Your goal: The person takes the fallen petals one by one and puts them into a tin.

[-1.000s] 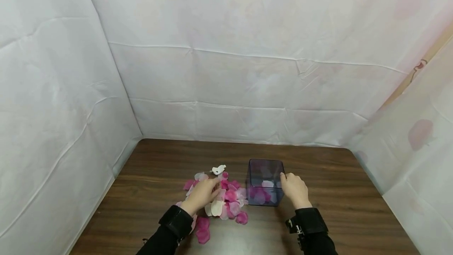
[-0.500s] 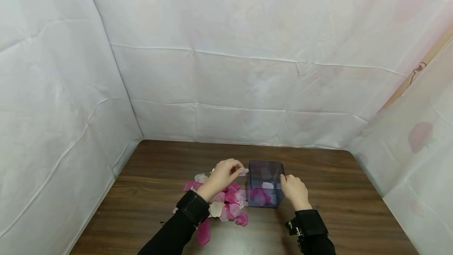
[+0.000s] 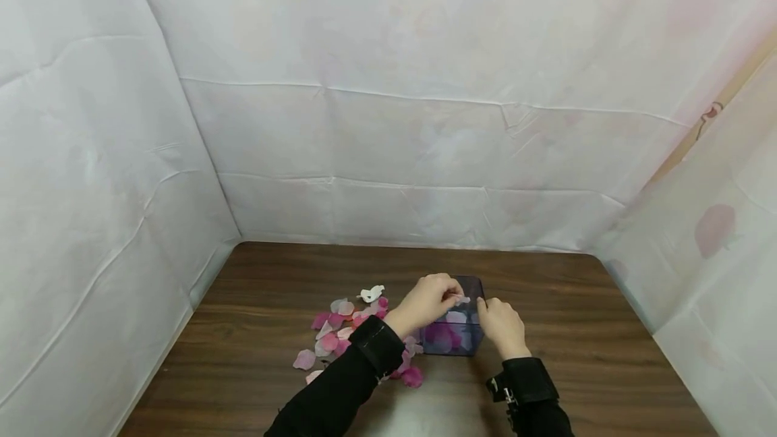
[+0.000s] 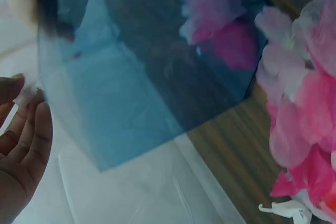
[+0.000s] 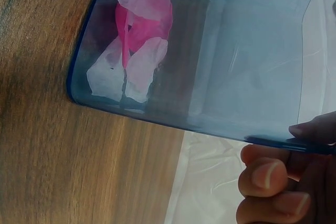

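My left hand (image 3: 427, 299) is over the open top of a see-through blue-purple box (image 3: 452, 339), pinching a pale petal (image 4: 24, 96) between thumb and fingertips. With my right hand (image 3: 505, 328) I grip the box's right rim, thumb on one side of the wall and fingers (image 5: 270, 177) on the other. Pink and white petals (image 5: 142, 40) lie at the bottom of the box. Left of it spreads a loose pile of pink, magenta and white petals (image 4: 310, 93), partly hidden by my left forearm in the head view.
A small white bird-shaped piece (image 3: 371, 293) lies at the back of the pile. The brown wood-grain table (image 3: 583, 329) is bounded by white cloth walls (image 3: 388, 127) at the back and sides.
My left hand has moved right from the petal pile to above the box, carrying a pale petal. The right hand has kept its grip on the rim.
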The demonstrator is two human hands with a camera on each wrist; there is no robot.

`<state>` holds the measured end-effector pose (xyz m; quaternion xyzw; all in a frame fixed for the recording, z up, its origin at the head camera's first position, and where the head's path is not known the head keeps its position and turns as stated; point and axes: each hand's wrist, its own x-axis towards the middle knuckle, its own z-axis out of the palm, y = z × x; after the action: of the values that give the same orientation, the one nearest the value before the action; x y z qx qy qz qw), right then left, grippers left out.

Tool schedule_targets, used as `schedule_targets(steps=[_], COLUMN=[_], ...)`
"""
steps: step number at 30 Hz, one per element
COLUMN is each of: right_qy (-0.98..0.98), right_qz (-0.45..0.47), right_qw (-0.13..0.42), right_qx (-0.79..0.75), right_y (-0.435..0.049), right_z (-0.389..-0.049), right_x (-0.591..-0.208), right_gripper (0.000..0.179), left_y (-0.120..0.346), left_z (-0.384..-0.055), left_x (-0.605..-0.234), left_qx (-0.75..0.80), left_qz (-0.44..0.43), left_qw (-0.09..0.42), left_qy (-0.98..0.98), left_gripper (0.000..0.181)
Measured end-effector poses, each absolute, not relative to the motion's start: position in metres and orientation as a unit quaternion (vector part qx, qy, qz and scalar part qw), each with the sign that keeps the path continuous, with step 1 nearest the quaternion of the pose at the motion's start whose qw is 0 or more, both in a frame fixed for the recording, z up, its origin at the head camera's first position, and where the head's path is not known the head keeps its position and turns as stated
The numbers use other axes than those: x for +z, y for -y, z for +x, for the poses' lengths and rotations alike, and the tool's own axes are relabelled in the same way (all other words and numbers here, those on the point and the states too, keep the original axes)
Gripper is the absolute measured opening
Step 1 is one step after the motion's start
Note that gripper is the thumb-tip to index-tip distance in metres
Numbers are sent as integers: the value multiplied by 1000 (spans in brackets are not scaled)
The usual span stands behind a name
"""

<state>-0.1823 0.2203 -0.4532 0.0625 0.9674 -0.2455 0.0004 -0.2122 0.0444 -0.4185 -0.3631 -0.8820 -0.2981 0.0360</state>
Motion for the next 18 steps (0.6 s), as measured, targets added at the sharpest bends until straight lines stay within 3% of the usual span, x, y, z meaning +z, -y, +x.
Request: schedule_targets(steps=[8, 18], right_qy=[-968, -964], right_qz=[63, 59], right_qw=[5, 7], right_qx=[-244, -258], right_y=[-218, -214], right_z=[-186, -181], right_x=[-454, -455], right_gripper=[42, 43], left_y=[-47, -11], left_z=[-211, -201], left_x=[-425, -425], left_qx=[-230, -289], left_qz=[-397, -370], left_qw=[-32, 62], left_qy=[888, 881], left_gripper=[31, 24])
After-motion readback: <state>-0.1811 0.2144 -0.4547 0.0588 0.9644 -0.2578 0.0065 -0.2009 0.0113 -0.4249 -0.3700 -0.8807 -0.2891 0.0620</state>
